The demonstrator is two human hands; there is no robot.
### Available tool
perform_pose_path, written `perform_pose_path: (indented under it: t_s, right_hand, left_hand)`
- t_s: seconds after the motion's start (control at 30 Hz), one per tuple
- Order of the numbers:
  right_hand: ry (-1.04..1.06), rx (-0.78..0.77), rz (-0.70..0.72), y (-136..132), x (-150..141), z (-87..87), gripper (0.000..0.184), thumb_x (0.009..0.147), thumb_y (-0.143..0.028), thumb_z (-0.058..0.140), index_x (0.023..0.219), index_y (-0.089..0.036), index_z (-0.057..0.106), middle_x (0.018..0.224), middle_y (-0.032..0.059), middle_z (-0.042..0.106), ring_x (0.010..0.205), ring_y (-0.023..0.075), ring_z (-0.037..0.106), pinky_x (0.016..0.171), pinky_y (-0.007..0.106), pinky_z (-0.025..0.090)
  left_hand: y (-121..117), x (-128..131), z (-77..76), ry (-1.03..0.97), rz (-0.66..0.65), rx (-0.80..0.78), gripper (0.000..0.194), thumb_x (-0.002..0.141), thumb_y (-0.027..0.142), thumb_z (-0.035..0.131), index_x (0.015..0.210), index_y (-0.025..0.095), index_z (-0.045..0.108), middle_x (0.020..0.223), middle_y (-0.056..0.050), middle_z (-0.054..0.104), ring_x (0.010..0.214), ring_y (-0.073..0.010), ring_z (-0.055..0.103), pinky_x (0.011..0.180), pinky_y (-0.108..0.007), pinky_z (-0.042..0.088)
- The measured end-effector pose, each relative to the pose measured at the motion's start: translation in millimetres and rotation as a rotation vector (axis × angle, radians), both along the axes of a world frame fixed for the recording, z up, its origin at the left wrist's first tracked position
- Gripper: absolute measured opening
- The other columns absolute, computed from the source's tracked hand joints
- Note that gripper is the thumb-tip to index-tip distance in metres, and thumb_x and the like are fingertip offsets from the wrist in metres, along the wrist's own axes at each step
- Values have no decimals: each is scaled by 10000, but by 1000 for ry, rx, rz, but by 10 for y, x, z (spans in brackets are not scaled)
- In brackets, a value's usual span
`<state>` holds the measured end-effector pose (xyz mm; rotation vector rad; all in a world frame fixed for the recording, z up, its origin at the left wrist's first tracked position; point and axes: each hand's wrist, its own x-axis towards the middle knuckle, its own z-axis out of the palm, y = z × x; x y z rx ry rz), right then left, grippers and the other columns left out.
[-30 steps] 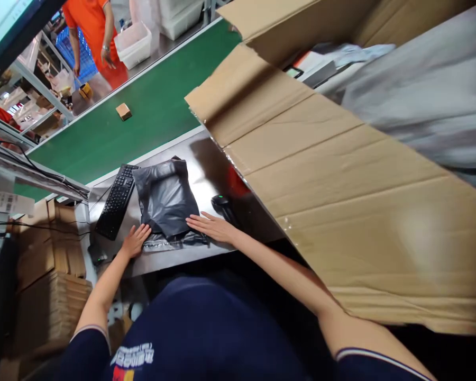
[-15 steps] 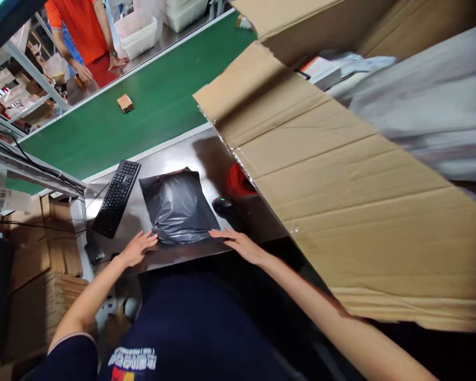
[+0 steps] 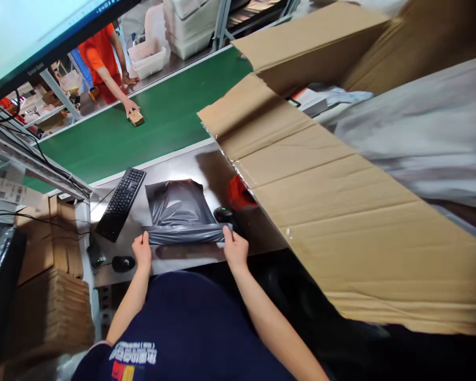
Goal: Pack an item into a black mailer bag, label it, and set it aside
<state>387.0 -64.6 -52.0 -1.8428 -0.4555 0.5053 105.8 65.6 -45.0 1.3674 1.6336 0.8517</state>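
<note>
A black plastic mailing bag point(image 3: 180, 203) lies on the metal worktable point(image 3: 178, 164) in front of me, its middle bulging a little. My left hand point(image 3: 143, 253) pinches the left corner of the bag's near edge. At the right corner my right hand point(image 3: 235, 247) grips the same edge, thumb on top. Between the two hands the near edge is stretched straight and folded over as a strip. What the bag contains is hidden.
Left of the bag are a black keyboard point(image 3: 121, 203) and a mouse point(image 3: 123, 263). A scanner point(image 3: 224, 215) and a large open carton point(image 3: 333, 211) stand right. Beyond runs a green conveyor point(image 3: 174, 111), where a co-worker's hand point(image 3: 130, 107) touches a small box point(image 3: 136, 118).
Both my hands have gone from lying flat with spread fingers to gripping the bag's near corners, and that edge is now folded and taut. The co-worker has reached onto the small box.
</note>
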Motion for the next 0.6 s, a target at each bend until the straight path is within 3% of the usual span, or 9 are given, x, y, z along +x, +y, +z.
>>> perform_pose_path:
  t_s: [0.17, 0.27, 0.33, 0.4, 0.43, 0.5, 0.6]
  right_hand:
    - [-173, -281, 162, 148, -109, -361, 576, 865, -710, 363, 498, -267, 336, 477, 22, 408, 524, 171, 366, 550, 328, 325]
    - [-187, -445, 303, 135, -135, -575, 498, 874, -626, 393, 546, -257, 460, 550, 78, 548, 579, 221, 490, 605, 344, 401]
    - [-178, -506, 348, 51, -108, -625, 450, 873, -604, 450, 729, -212, 620, 686, 118, 659, 697, 275, 604, 675, 372, 468]
    - [-249, -470, 330, -76, -92, -578, 552, 886, -611, 484, 1088, -130, 665, 944, 183, 729, 905, 335, 668, 795, 433, 523]
    - [-332, -419, 310, -137, -112, -525, 648, 904, -616, 487, 1263, -88, 601, 1118, 229, 711, 1053, 363, 656, 884, 476, 525]
    - [-542, -297, 315, -206, -236, -401, 767, 959, -595, 462, 1479, -33, 417, 1436, 302, 539, 1354, 398, 503, 1073, 552, 447]
    - [-725, -219, 473, -90, -586, -315, 813, 1018, -543, 410, 1601, -19, 195, 1650, 306, 236, 1564, 393, 184, 1216, 597, 282]
  left_hand:
    - [-83, -62, -291, -5, 110, -71, 542, 811, 580, 657, 492, 220, 408, 491, 52, 376, 579, -122, 435, 553, -228, 367]
    - [-116, -153, -442, -15, 142, -145, 478, 746, 528, 740, 507, 191, 499, 504, 51, 464, 538, -112, 453, 549, -237, 392]
    - [-132, -234, -472, -11, 176, -164, 344, 774, 467, 735, 652, 156, 650, 642, -10, 635, 604, -145, 569, 608, -267, 475]
    - [-181, -303, -425, 13, 227, -138, 289, 849, 406, 667, 928, 136, 735, 929, -106, 747, 829, -204, 687, 774, -329, 555]
    - [-224, -318, -380, 24, 253, -111, 318, 880, 380, 631, 1069, 143, 727, 1098, -139, 744, 992, -228, 698, 895, -364, 556]
    - [-335, -275, -277, 72, 207, -15, 425, 926, 362, 575, 1302, 177, 648, 1389, -158, 644, 1303, -252, 593, 1125, -414, 457]
    - [-454, -27, -206, 261, -170, 143, 672, 949, 443, 566, 1553, 190, 417, 1654, -158, 375, 1567, -290, 283, 1292, -488, 223]
